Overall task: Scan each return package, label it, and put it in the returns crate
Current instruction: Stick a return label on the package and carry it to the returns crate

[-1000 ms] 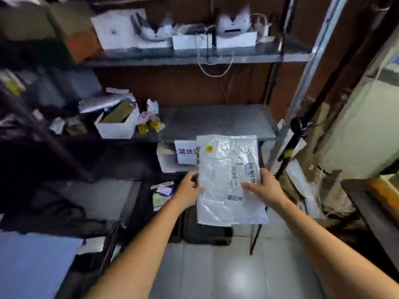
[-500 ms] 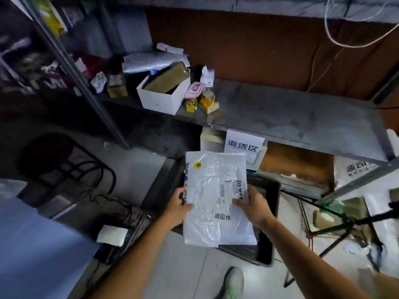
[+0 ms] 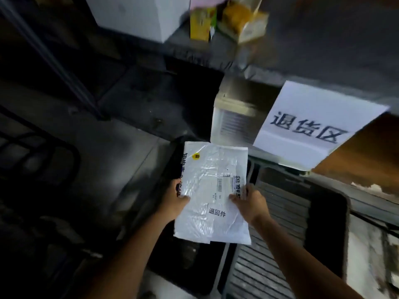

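Dim storeroom; a grey metal shelf (image 3: pixel 323 50) crosses the top, and a white paper sign with black characters (image 3: pixel 313 126) hangs at its edge. You hold the white plastic mailer package (image 3: pixel 211 190) above the black slatted crate (image 3: pixel 280 223) under the shelf. Your left hand (image 3: pixel 174 199) pinches its left edge, thumb on top; your right hand (image 3: pixel 251 201) grips the right edge beside the printed label. A round yellow sticker (image 3: pixel 195 156) sits near the far-left corner.

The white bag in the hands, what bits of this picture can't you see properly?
Head view: barcode label print on the package, too small and blurred.
Head view: fingers of the left hand, hidden beneath the package.
Head view: yellow cartons, blurred and cut off by the top edge.
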Available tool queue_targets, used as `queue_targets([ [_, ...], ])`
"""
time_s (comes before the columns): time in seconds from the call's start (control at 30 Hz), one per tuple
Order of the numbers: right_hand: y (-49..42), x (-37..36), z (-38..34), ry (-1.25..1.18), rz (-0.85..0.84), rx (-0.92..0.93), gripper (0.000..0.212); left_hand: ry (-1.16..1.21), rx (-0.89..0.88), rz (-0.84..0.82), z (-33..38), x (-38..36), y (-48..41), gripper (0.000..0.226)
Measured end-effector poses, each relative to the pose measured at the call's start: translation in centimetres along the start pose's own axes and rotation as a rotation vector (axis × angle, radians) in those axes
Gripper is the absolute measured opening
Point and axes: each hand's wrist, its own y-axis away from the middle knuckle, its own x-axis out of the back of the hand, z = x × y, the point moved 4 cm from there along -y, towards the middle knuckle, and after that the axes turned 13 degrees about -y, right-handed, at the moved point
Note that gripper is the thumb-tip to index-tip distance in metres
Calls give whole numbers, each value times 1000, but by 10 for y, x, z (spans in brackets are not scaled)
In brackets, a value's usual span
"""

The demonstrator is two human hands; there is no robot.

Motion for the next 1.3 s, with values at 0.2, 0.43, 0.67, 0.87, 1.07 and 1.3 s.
queue_targets([
  [0.2,-145,-83,75,11,34,31,32,-72,-19,-22,-82,-59,-156,69],
  [0.43,-239,-149,135,56,6,-5,41,-153,32,-29,-136,-106,-248,67],
  [0.67,-225,-138,134,34,25,-22,50,-120,73,-38,-132,-85,-228,68],
  [0.87,-98,-55,26,376,6,89,42,-561,-76,-28,-39,14,-103,48],
  [1.07,70,84,-163,490,-15,132,37,-770,-300,27,154,149,65,38],
  [1.3,258,248,-332,452,95,96,47,-836,-527,-30,348,252,243,41],
])
